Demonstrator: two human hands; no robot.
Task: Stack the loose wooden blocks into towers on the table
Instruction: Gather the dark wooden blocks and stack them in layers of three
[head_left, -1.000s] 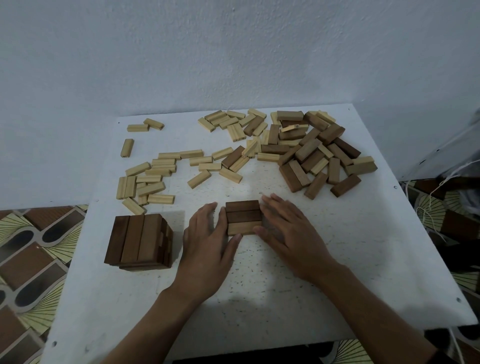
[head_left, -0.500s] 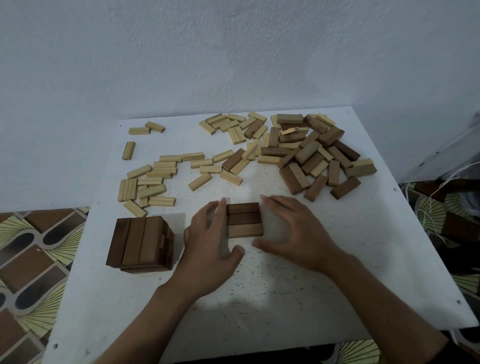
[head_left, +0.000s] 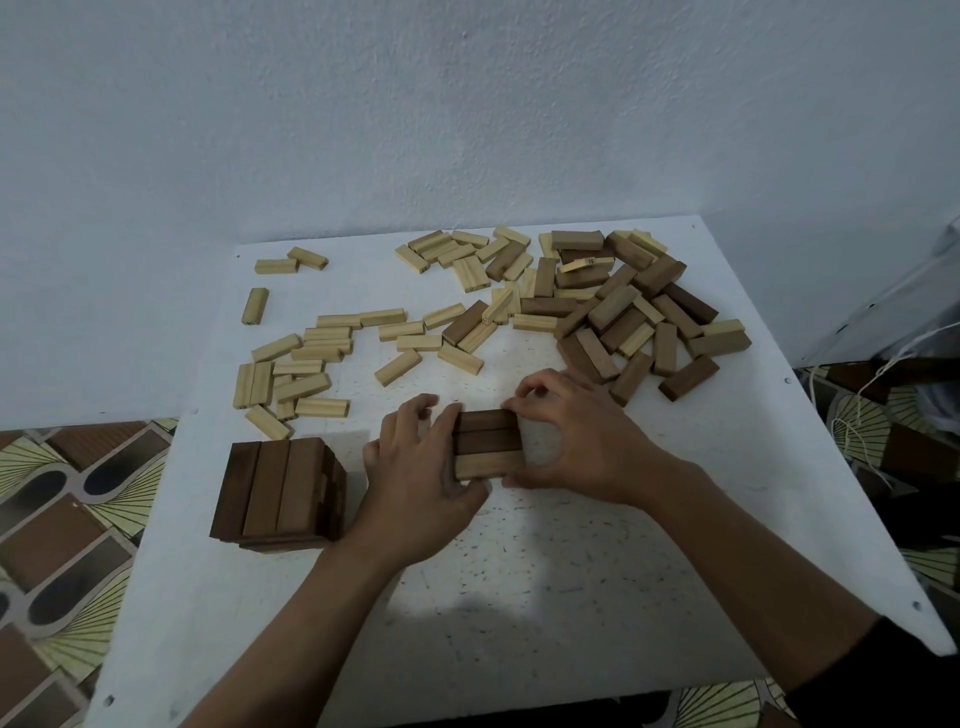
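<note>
Height of small block stack (head_left: 488, 444) at frame centre hard to make out, left edge covered by left hand (head_left: 415, 483), fingers (head_left: 447, 418) curled gripping it, right hand (head_left: 587, 441) pinching right side with curled fingers, finished tower (head_left: 278, 488) at lower left on desk (head_left: 571, 571), loose blocks (head_left: 311, 358) scattered across upper half.

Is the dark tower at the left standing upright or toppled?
Upright: the dark tower stands level on the table, its top layer flat.

near table (head_left: 545, 597) bare; loose blocks (head_left: 597, 312) crowd the far half; finished tower (head_left: 280, 488) blocks left
</note>
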